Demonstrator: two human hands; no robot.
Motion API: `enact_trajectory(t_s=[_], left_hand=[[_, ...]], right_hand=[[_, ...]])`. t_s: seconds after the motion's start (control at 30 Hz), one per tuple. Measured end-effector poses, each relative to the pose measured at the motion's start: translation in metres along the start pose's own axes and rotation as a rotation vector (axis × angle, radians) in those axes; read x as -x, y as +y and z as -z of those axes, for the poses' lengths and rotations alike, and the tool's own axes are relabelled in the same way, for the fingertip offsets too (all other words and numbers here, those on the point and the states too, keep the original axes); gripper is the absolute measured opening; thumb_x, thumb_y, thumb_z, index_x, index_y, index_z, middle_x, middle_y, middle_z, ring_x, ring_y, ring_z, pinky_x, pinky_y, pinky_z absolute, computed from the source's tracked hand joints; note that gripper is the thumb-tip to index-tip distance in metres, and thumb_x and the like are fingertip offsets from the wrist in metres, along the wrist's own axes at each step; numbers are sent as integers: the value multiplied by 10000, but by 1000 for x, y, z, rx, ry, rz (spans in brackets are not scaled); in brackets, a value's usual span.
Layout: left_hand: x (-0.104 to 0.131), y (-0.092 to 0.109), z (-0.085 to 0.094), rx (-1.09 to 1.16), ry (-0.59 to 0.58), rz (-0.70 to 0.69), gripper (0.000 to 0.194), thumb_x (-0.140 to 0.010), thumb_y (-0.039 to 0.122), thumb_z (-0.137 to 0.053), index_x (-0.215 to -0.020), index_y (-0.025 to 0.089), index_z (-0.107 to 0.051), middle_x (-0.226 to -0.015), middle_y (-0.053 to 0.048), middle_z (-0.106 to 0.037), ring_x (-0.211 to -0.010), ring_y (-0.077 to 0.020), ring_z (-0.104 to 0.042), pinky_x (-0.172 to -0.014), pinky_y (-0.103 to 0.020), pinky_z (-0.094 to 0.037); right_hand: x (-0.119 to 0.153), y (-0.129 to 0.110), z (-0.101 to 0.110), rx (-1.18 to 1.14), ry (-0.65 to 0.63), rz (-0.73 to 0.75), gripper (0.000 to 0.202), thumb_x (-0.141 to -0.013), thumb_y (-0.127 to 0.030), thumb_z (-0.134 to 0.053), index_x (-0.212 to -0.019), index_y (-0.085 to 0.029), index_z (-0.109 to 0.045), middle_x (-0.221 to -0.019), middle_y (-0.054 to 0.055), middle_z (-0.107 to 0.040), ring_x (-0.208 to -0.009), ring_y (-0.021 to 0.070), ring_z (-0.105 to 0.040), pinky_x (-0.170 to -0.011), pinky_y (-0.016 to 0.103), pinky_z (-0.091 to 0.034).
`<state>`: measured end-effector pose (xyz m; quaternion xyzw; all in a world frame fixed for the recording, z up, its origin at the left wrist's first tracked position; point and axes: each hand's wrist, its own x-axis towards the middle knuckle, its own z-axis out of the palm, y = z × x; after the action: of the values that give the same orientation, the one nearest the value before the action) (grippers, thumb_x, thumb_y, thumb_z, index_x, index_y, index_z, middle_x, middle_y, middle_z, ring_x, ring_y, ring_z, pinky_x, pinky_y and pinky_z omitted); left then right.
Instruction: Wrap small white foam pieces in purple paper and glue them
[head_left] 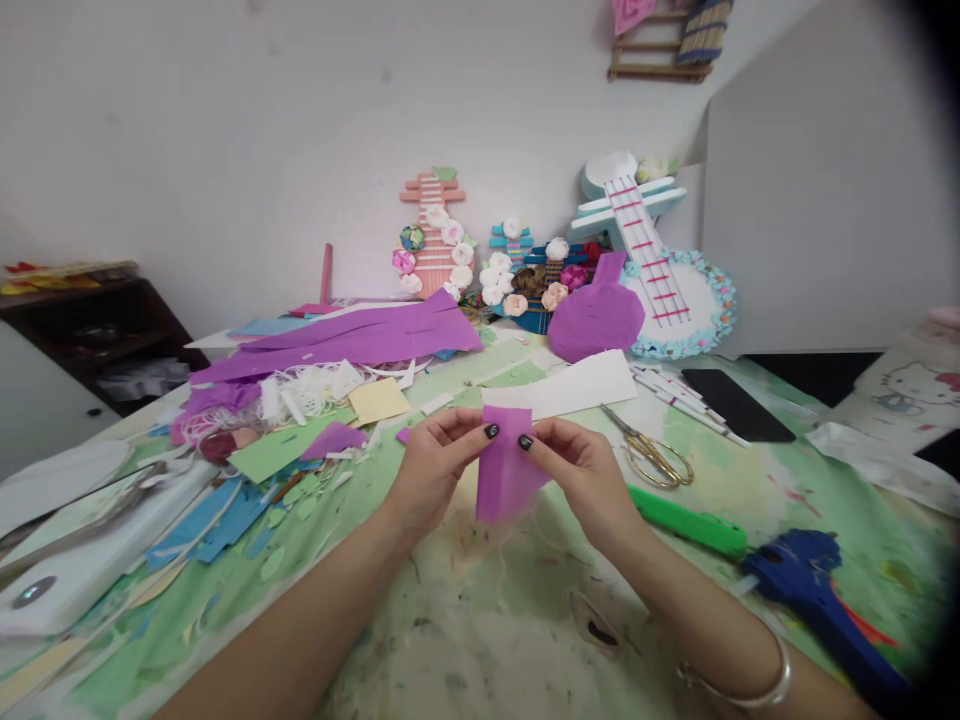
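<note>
A small purple paper piece [508,470] hangs upright between my hands, above the middle of the table. My left hand [442,460] pinches its left edge near the top, thumb in front. On the right edge, the thumb and fingers of my right hand [574,462] are closed in the same way. Behind the hands lies a white paper strip [592,385]. Gold-handled scissors [651,452] rest on the table just right of my right hand, with a green cutter [690,520] in front of them.
A blue glue gun [814,590] lies at the right, near a black phone [739,404]. Purple sheets [360,335], white strings [315,390] and paper scraps cover the left. Decorated instrument shapes [435,245] lean on the back wall.
</note>
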<state>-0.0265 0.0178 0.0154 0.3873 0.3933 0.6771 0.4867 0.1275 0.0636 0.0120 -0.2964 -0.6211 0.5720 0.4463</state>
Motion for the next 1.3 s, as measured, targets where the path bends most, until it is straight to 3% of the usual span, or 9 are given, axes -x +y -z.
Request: enact_trajectory(t_s=[0.1,0.23,0.53,1.0,1.3], left_hand=[[0,1,-1,-38,0,-5,180,-645,230,-795,-781,137,-722,-755,-26,-691,-695,-97,-589,-672,-210,-474],[1,2,-1,-35,-35,42,169,-631,235,-803,-745,136,-727,-726,-24,-683,-675,-95,-575,-662,-209,-462],[4,2,-1,71,-199,119,106,-679,212,-772,-765,161,-735,-744,-11,-673,-688,-97,-586,-703,-233,-464],[5,3,-1,-51,-297,102,151,-661,252,-786,-789,173,-767,-762,-46,-704,-738,-138,-592,-769,-274,-453],[2,1,2,-150,-220,59,131,-605,197,-812,-695,135,-740,-684,-51,-701,-654,-136,-614,-680,-262,-488]], right_hand=[[1,-2,0,-44,-32,27,240,-706,-388,-718,-798,-170,-675,-773,25,-663,-680,135,-566,-617,246,-453],[1,-4,1,-61,7,44,229,-702,-387,-727,-729,-170,-659,-685,3,-623,-617,113,-524,-586,234,-434],[-4,0,6,-27,-2,71,265,-695,-416,-729,-696,-164,-648,-668,14,-612,-644,135,-523,-629,273,-442],[-1,0,6,2,-42,128,212,-726,-372,-711,-687,-173,-647,-666,7,-607,-660,141,-531,-642,272,-436],[0,-2,4,-3,-75,136,229,-697,-390,-736,-688,-174,-661,-652,7,-627,-635,141,-542,-619,271,-434]])
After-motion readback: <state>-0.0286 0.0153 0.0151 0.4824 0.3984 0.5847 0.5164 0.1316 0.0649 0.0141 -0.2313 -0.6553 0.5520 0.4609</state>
